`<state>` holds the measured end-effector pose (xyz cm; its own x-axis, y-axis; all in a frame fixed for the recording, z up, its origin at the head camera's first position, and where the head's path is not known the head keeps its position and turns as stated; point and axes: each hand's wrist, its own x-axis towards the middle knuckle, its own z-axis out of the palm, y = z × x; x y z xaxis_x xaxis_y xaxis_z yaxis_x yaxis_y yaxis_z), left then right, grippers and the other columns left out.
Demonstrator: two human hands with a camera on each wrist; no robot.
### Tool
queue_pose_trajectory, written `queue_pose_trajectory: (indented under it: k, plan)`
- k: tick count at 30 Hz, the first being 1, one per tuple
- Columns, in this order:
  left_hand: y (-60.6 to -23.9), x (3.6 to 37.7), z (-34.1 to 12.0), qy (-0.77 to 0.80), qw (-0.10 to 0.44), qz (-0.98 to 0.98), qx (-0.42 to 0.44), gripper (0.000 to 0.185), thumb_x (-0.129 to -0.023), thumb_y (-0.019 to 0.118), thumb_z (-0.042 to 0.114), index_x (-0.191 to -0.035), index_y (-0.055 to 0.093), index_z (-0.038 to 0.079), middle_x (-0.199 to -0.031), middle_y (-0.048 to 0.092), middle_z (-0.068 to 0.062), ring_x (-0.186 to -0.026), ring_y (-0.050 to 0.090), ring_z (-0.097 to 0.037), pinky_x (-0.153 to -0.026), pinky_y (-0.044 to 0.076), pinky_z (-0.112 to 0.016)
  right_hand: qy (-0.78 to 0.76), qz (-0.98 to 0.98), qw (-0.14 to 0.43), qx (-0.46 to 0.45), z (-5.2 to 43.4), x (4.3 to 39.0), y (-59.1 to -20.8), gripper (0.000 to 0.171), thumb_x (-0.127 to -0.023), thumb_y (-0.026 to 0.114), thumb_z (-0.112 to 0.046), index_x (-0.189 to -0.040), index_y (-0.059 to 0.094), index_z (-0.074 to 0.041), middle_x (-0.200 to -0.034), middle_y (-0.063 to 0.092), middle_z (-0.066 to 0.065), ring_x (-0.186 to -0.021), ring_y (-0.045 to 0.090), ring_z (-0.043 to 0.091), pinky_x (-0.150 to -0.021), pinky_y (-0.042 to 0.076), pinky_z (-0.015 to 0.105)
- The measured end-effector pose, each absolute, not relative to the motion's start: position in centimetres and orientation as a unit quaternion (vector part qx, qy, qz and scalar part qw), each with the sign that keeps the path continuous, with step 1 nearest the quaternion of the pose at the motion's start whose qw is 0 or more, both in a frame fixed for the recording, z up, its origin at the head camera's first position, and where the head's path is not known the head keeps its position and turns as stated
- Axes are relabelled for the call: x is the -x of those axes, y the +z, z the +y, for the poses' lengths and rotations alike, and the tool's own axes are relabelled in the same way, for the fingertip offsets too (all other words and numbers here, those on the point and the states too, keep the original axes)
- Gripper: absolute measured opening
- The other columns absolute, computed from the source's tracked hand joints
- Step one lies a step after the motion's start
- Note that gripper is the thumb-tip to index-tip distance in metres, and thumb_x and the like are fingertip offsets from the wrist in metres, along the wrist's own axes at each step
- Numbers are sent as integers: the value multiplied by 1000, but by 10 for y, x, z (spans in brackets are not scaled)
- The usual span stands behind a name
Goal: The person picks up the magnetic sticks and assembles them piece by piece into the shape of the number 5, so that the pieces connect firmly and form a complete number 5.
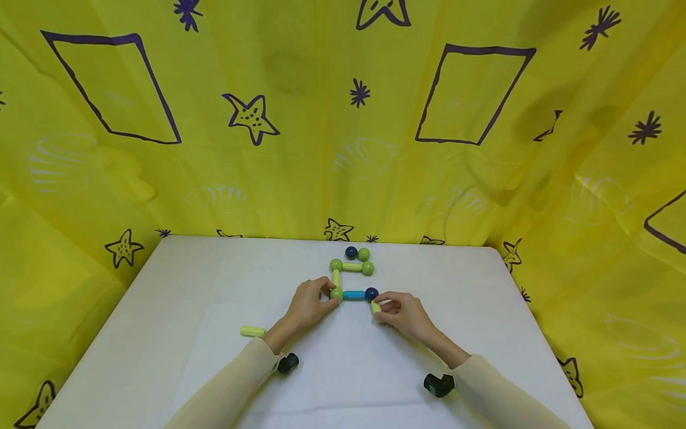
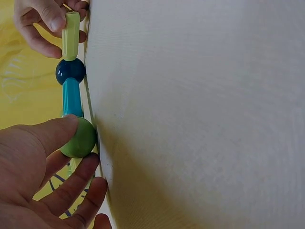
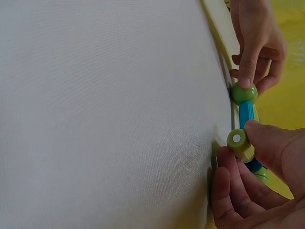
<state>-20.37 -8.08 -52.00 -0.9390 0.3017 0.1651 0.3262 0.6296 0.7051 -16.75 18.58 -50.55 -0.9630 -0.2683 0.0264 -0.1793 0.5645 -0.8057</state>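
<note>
Left hand [image 1: 309, 305] steadies the structure from its own side: a fingertip presses on the green ball [image 1: 336, 293] at the corner, with the thumb against it in the left wrist view, so the fingers pinch that ball lightly rather than wrap it. From that ball a turquoise rod [image 1: 354, 295] runs across the white table [image 1: 161, 333] to a dark blue ball [image 1: 371, 293], and a pale green rod [image 1: 336, 277] rises toward further green balls behind. Right hand [image 1: 403, 314] grips a short yellow-green rod [image 1: 376, 307] between thumb and fingers, its end just beside or touching the dark blue ball; which, I cannot tell. To do this well, I judge the left hand should keep the corner pinned so the row does not swing, while the right brings the rod's end squarely to the ball. A spare yellow-green rod [image 1: 252, 331] lies well apart to the left.
</note>
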Motion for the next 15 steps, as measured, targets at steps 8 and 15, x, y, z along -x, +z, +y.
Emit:
queue_pose_trajectory:
  k: [8, 15]
  plan:
    - [-520, 205, -79, -393, 15, -903, 173, 23, -88, 82, 19, -106, 71, 8, -93, 75, -2, -80, 57, -18, -75, 46, -33, -442, 889, 52, 112, 184, 168, -507, 27, -84, 85, -12, -108, 75, -10, -90, 75, 3, -77, 69, 12, -67, 55, 26]
    - [-521, 205, -79, -394, 14, -902, 173, 24, -88, 82, 19, -106, 72, 8, -93, 75, -2, -80, 56, -17, -75, 45, -34, -428, 895, 38, 119, 180, 167, -508, 26, -84, 86, -14, -107, 75, -11, -91, 74, 2, -76, 65, 11, -67, 52, 26]
